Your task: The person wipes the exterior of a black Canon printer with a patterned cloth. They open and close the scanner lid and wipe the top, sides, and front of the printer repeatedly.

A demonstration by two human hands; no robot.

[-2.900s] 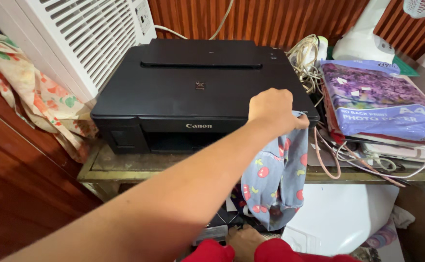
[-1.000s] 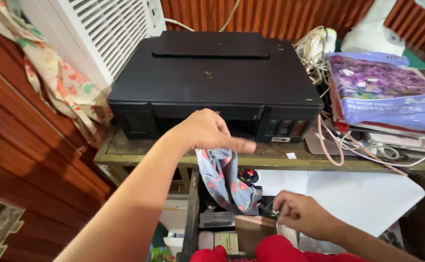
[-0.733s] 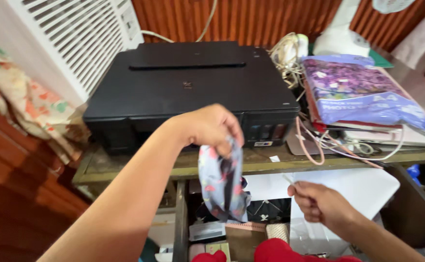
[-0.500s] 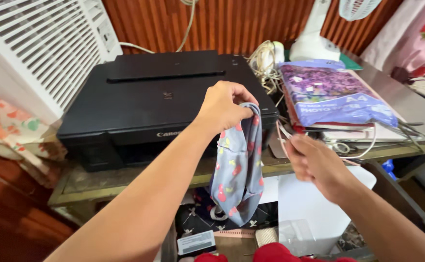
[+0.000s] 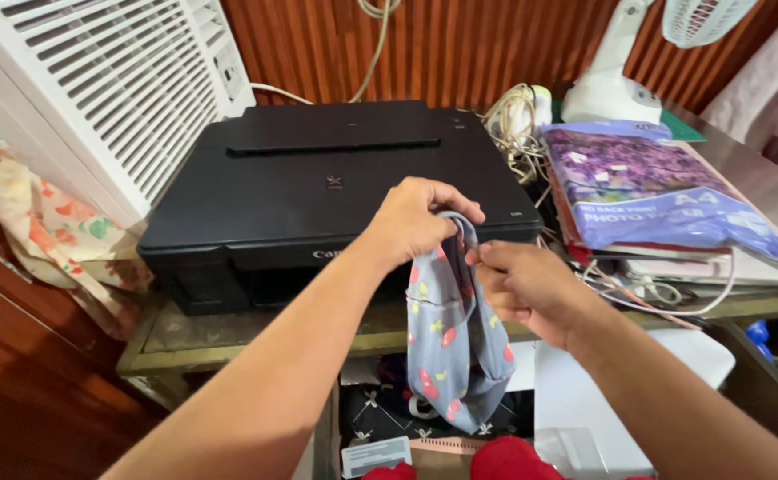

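Head view: left hand (image 5: 416,222) pinched on top edge of a blue-grey cloth (image 5: 451,347) with red cherry print; cloth hangs down in front of the black printer (image 5: 318,196). Right hand (image 5: 522,284) just beside the left, fingers gripping the same top edge. Printer sits on a worn table (image 5: 256,324). Purple paper pack (image 5: 656,187) to its right, white air conditioner (image 5: 113,80) to its left.

A flat purple paper pack (image 5: 665,191) with a flowery print lies on a stack right of the right hand (image 5: 518,284). A small white label card (image 5: 376,455) sits below both hands.
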